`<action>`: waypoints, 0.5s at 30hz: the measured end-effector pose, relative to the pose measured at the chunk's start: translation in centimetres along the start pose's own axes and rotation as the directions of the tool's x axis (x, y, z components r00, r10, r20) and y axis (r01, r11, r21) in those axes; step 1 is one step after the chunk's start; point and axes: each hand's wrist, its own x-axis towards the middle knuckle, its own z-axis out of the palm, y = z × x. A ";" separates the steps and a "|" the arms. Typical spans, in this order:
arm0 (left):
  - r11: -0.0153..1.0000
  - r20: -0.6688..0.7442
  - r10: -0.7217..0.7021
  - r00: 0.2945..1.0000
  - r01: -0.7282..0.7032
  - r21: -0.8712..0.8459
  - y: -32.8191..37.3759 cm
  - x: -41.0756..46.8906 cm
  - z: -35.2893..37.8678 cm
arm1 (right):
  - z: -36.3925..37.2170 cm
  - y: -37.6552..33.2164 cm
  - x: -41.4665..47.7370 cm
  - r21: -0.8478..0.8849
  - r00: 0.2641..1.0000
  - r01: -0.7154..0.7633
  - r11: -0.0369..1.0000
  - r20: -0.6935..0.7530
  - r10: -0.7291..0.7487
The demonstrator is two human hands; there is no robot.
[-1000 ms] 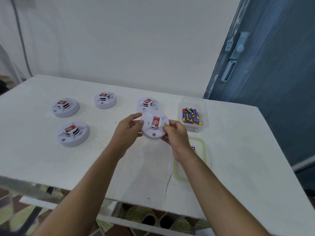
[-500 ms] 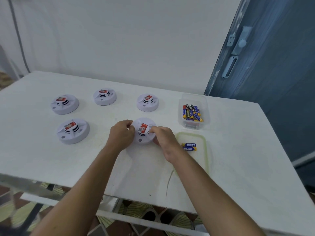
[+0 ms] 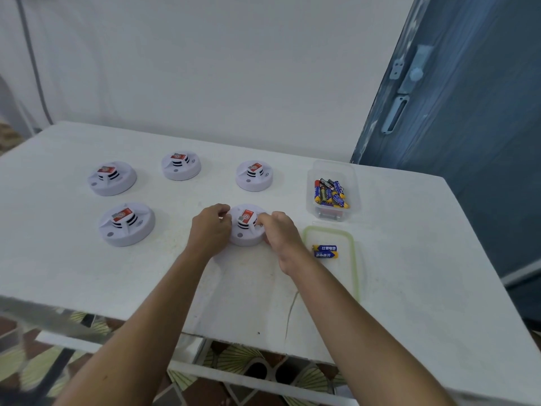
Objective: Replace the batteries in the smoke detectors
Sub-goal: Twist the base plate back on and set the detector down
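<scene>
A white round smoke detector [image 3: 246, 227] with a red label sits on the white table [image 3: 175, 276], right side up. My left hand [image 3: 211, 228] grips its left edge with curled fingers. My right hand [image 3: 280, 231] grips its right edge the same way. Several more white detectors rest on the table: one at the near left [image 3: 126, 224], one at the far left [image 3: 112, 177], one behind the middle [image 3: 181, 165] and one just behind the held one [image 3: 254, 175]. Two blue and yellow batteries [image 3: 325, 251] lie on a green-rimmed lid [image 3: 352, 259].
A clear plastic box [image 3: 333, 215] with several batteries stands at the right, behind the lid. A blue door [image 3: 468, 112] with a latch is at the right. The table's front edge [image 3: 146, 326] runs below my forearms, patterned floor beneath.
The detector was held up off the table a second ago. Both hands have lowered it onto the table, left of the lid, and still grip it.
</scene>
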 end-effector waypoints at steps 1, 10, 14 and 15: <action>1.000 0.001 -0.004 1.000 0.004 -0.003 0.0 0.0 0.0 | -0.1 0.0 0.1 -0.002 1.000 -0.001 1.000 0.001 0.001; 0.999 -0.006 0.017 1.000 -0.017 -0.030 -0.2 0.7 -0.5 | -0.5 -0.1 0.8 0.065 1.000 0.014 0.998 0.014 -0.015; 0.998 0.031 0.064 0.997 -0.063 -0.030 0.7 1.7 -1.0 | -0.7 -1.1 1.4 0.078 0.999 0.032 0.996 -0.005 -0.031; 0.997 0.037 0.079 0.996 -0.078 -0.029 1.0 2.2 -1.1 | -0.8 -1.5 1.8 0.082 0.999 0.044 0.996 -0.010 -0.043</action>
